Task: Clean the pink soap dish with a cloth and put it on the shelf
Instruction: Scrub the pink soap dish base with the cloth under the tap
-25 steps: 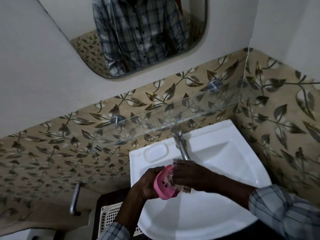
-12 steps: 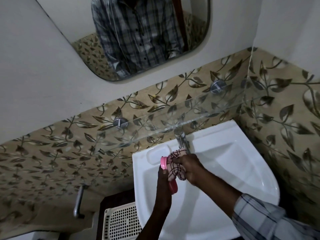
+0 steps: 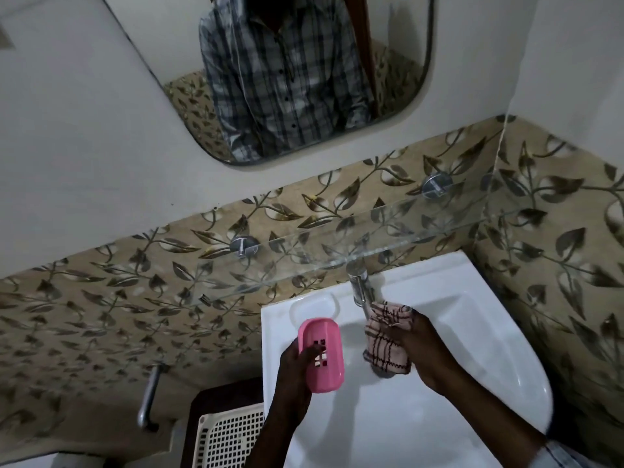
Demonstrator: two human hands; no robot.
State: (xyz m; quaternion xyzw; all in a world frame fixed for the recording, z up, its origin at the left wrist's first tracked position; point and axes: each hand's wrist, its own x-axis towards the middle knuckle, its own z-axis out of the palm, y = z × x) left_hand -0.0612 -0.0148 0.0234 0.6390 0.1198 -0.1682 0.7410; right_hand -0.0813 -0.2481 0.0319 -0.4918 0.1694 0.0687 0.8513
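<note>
- The left hand (image 3: 293, 361) holds the pink soap dish (image 3: 320, 354) over the white sink (image 3: 472, 332), fingers (image 3: 312, 350) curled round its left edge and resting across the drain holes.
- The dish sits tilted, hollow side up, apart from the cloth.
- At three o'clock from the dish, the right hand (image 3: 423, 352) has its fingers closed round a bunched checked cloth (image 3: 385, 336), just below the tap (image 3: 359, 287).
- The glass shelf (image 3: 388, 231) runs at twelve o'clock, bare above the sink.

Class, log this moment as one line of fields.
left hand: holds pink soap dish | right hand: holds checked cloth, apart from dish | glass shelf: bare | over sink
</note>
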